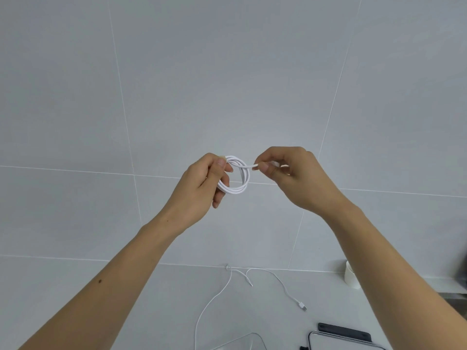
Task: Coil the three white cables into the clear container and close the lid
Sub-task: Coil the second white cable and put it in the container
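Observation:
A white cable (240, 188) wound into a small coil is held up in the air in front of the tiled wall. My left hand (202, 183) grips the coil's left side with thumb and fingers. My right hand (293, 175) pinches the cable's free end just right of the coil. On the table below lie two loose white cables: one (214, 296) trails toward the bottom edge, the other (283, 284) ends in a plug at the right. The clear container (249, 341) shows only its rim at the bottom edge. Its lid (338, 343) lies to the right.
A white paper cup (351, 275) stands at the table's back right by the wall. A dark object (462, 274) sits at the far right edge. The white table (151, 311) meets the grey tiled wall (227, 84) behind.

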### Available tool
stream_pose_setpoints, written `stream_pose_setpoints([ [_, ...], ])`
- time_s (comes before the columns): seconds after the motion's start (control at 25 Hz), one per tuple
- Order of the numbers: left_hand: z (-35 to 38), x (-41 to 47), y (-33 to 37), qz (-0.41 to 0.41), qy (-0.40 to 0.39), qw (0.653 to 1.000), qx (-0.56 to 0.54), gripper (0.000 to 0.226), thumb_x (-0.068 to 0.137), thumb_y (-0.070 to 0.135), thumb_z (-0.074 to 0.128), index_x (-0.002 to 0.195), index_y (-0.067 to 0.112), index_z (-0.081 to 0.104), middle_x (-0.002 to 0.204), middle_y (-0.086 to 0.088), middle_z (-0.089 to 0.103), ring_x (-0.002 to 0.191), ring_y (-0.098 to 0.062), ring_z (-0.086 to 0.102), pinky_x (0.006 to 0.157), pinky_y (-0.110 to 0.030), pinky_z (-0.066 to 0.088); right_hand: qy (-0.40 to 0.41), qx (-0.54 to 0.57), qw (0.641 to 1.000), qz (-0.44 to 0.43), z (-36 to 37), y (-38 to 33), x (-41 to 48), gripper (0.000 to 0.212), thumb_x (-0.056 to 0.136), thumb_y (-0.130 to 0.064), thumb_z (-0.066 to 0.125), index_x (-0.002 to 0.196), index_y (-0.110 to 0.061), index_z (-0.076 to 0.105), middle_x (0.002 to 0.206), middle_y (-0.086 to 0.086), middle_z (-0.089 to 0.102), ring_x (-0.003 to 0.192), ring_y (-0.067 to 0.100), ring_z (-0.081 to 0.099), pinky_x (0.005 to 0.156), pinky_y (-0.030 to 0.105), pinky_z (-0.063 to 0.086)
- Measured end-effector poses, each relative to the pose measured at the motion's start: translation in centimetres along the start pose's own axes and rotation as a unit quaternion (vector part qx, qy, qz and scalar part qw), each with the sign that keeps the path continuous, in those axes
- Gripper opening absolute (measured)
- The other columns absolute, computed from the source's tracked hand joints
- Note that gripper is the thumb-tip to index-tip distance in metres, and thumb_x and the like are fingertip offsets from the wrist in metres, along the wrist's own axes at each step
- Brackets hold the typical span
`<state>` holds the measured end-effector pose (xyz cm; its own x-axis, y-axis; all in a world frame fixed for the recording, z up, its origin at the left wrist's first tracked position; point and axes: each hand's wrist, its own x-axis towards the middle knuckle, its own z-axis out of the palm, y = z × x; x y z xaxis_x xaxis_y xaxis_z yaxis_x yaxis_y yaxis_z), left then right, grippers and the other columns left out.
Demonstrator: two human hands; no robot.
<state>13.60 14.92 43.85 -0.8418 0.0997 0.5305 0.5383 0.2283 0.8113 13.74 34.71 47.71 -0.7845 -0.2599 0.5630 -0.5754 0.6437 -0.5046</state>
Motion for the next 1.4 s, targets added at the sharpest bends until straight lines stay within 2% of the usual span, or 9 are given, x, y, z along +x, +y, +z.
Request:
stream_pose_setpoints([
  [0.16,0.7,0.1,0.0,-0.004,0.039,0.999,-0.021,0.028,0.105,0.026,0.036,0.093,0.013,0.057,0.071,0.003,0.057,0.048,-0.013,0.051,0.051,-0.024,0.047,-0.008,-0.01,1.0,0.004,0.7,0.1,-0.4,0.017,0.099,-0.024,0.056,0.105,-0.024,0.073,0.103,-0.008,0.07,0.103,0.009,0.064,0.094,0.034,0.051],
  [0.32,1.0,0.1,-0.2,-0.003,0.045,0.999,-0.026,0.028,0.105,0.026,0.036,0.091,0.013,0.056,0.07,0.002,0.058,0.049,-0.014,0.053,0.051,-0.028,0.05,0.002,0.034,0.999,0.025,1.3,0.6,-0.9,0.019,0.099,-0.027,0.057,0.108,-0.025,0.073,0.11,-0.005,0.067,0.108,0.012,0.062,0.094,0.038,0.052],
  [0.52,1.8,-0.3,-0.3,0.006,0.049,0.997,-0.052,0.03,0.106,0.022,0.032,0.085,0.014,0.052,0.073,-0.004,0.056,0.048,-0.015,0.051,0.051,-0.025,0.048,0.172,-0.109,0.978,-0.037,3.1,2.1,-1.3,0.014,0.095,-0.022,0.064,0.1,-0.022,0.077,0.105,0.002,0.048,0.095,0.021,0.045,0.082,0.022,0.038],
  [0.72,2.3,-0.5,-0.3,0.013,0.039,0.995,-0.096,0.028,0.107,0.021,0.032,0.089,0.009,0.05,0.074,-0.005,0.057,0.05,-0.017,0.054,0.054,-0.028,0.052,0.151,0.127,0.98,0.036,4.3,2.5,-1.3,0.017,0.097,-0.016,0.06,0.092,-0.01,0.074,0.081,0.004,0.07,0.075,0.014,0.067,0.075,0.027,0.054],
  [0.92,2.6,-0.8,-1.1,0.052,0.027,0.998,0.036,0.027,0.105,0.029,0.035,0.09,0.01,0.048,0.062,-0.001,0.062,0.054,-0.018,0.06,0.062,-0.036,0.055,0.065,0.462,0.875,0.128,4.9,1.6,-1.7,0.023,0.102,-0.011,0.05,0.093,-0.001,0.07,0.079,0.006,0.069,0.076,0.019,0.067,0.082,0.032,0.058],
  [1.04,2.8,-1.3,-1.3,0.051,0.042,0.992,0.103,0.029,0.105,0.03,0.034,0.093,0.007,0.046,0.053,-0.005,0.059,0.048,-0.016,0.056,0.056,-0.03,0.051,0.019,0.557,0.811,0.177,4.8,1.1,-2.0,0.022,0.101,-0.003,0.048,0.088,-0.006,0.066,0.076,0.002,0.069,0.073,0.016,0.067,0.077,0.025,0.057],
  [1.12,2.9,-1.4,-1.3,0.049,0.058,0.989,0.124,0.029,0.105,0.031,0.034,0.093,0.007,0.046,0.052,-0.008,0.056,0.044,-0.019,0.054,0.049,-0.035,0.048,-0.014,0.568,0.796,0.207,4.8,0.8,-2.1,0.021,0.1,-0.004,0.048,0.09,-0.01,0.065,0.079,0.0,0.07,0.078,0.017,0.068,0.076,0.026,0.057],
  [1.28,2.8,-1.3,-1.6,0.035,0.076,0.984,0.16,0.028,0.104,0.033,0.035,0.093,0.009,0.045,0.055,-0.004,0.049,0.038,-0.015,0.046,0.043,-0.041,0.044,-0.042,0.534,0.815,0.221,4.5,0.1,-2.3,0.018,0.1,-0.026,0.052,0.1,-0.016,0.066,0.081,-0.001,0.067,0.085,0.019,0.064,0.083,0.033,0.053],
  [1.4,3.0,-1.5,-1.8,0.046,0.059,0.982,0.174,0.028,0.104,0.033,0.036,0.093,0.01,0.047,0.056,-0.006,0.053,0.039,-0.017,0.05,0.043,-0.038,0.046,-0.02,0.448,0.869,0.208,4.7,-0.3,-2.7,0.023,0.092,-0.025,0.066,0.107,-0.008,0.063,0.077,-0.005,0.069,0.08,0.012,0.068,0.082,0.03,0.056],
])
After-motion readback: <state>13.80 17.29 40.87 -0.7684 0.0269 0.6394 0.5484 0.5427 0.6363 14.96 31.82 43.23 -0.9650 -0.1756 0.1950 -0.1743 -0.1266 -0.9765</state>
